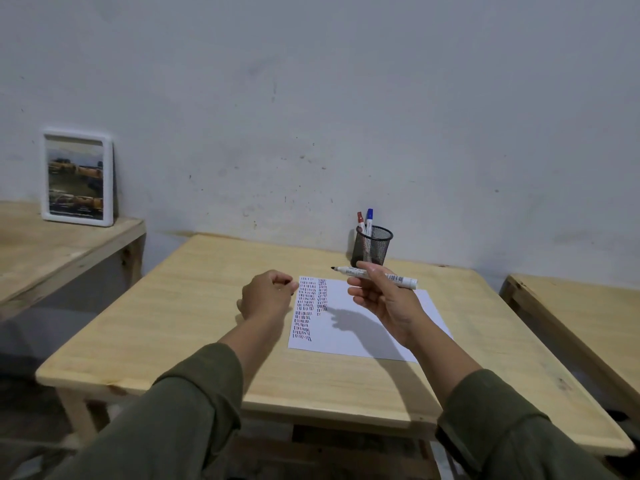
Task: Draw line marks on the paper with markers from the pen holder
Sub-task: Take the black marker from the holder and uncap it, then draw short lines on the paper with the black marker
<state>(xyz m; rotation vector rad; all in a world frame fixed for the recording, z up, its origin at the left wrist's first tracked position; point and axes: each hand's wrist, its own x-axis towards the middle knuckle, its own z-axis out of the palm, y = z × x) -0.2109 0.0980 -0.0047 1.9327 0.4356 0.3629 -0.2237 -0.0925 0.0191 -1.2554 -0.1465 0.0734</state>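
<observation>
Your right hand (384, 299) pinches the smooth white marker (375, 274), uncapped black tip pointing left above the flat paper (360, 327); your left hand (268, 294) is clenched.

Light wooden table (194, 306), pale grain, rounded raised edge, set against the wall. Grey-white plastered wall (346, 98) behind, marked with small dark specks and scuffs. Second wooden table (52, 251) at left, standing higher, its corner just beside the first. White-framed picture (77, 177) upright on that left table, leaning back against the wall, showing a blurred landscape in yellow and brown tones; details too soft to read. Third wooden table (581, 327) at right, only its near edge and corner in view, separated from the central one by a narrow gap. Dark floor (31, 424) below at lower left, indistinct.
</observation>
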